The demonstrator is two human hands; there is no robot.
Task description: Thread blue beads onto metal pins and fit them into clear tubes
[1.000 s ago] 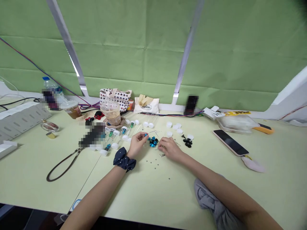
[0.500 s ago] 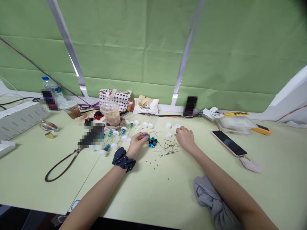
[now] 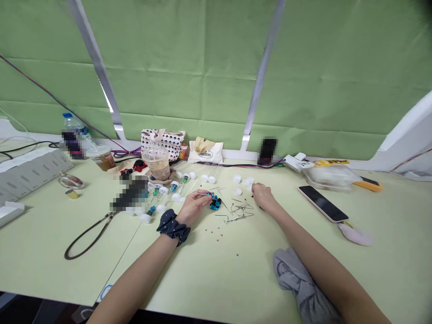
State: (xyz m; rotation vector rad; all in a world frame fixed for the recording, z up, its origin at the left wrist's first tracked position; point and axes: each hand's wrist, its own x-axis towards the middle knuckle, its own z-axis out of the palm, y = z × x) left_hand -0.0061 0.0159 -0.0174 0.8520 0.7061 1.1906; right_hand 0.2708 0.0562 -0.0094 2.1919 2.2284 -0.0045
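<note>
My left hand (image 3: 195, 206), wearing a dark dotted scrunchie at the wrist, pinches a thin metal rod (image 3: 200, 194) with a shiny blue piece by its end. Right beside its fingertips lies a small heap of shiny blue and black pieces (image 3: 215, 204). My right hand (image 3: 263, 197) is curled at the table with its fingers closed; a small dark bit shows at the fingertips, too small to name. White round caps (image 3: 237, 192) lie just left of it. Between my hands spread loose thin metal pins and bent wires (image 3: 240, 211). Several tiny dark discs (image 3: 218, 240) lie nearer me.
Clear tubes with white caps (image 3: 151, 209) lie left of my left hand, near an iced drink cup (image 3: 158, 165). A dark strap loop (image 3: 88, 252) lies at the left. To the right are a phone (image 3: 323, 204), a plastic box (image 3: 332, 176) and a grey cloth (image 3: 293, 276).
My right hand has drawn slightly right, away from the white caps, and its fingers are curled tighter. My left hand stays by the blue heap, with the metal rod now showing more clearly.
</note>
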